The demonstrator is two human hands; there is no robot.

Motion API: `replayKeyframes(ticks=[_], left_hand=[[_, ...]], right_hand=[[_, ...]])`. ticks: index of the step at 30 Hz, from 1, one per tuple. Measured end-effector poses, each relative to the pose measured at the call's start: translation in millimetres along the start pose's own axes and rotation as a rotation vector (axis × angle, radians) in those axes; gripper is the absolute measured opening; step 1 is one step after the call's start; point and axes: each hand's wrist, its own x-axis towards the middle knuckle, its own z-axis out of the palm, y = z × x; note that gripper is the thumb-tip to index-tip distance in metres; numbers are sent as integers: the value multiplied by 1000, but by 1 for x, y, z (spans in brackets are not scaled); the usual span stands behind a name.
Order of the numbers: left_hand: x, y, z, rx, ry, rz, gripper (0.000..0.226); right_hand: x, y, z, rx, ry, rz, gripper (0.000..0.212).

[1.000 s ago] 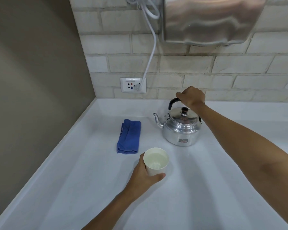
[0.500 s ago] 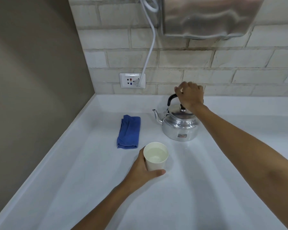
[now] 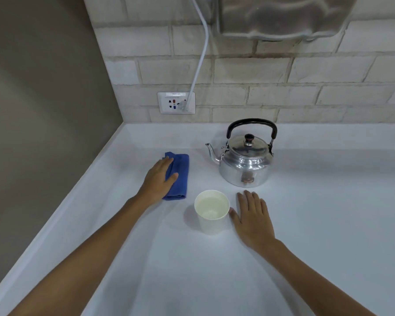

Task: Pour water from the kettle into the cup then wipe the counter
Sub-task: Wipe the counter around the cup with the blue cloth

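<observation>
Here left hand (image 3: 158,179) lies flat on blue cloth (image 3: 178,176), grip open.

Left hand (image 3: 157,179) and right hand (image 3: 252,216) bare; forearms unsleeved; no rings visible.

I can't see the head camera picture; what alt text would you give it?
A person's left hand rests on a folded blue cloth on a white counter, while the right hand lies flat beside a white cup holding water. A metal kettle stands upright behind them.
</observation>
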Motion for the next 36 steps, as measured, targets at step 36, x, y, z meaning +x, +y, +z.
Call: replayKeyframes(ticks=[36], left_hand=[[-20,-22,49,560,-219,277,51]], right_hand=[[0,-2,2,-53,25,-4,51]])
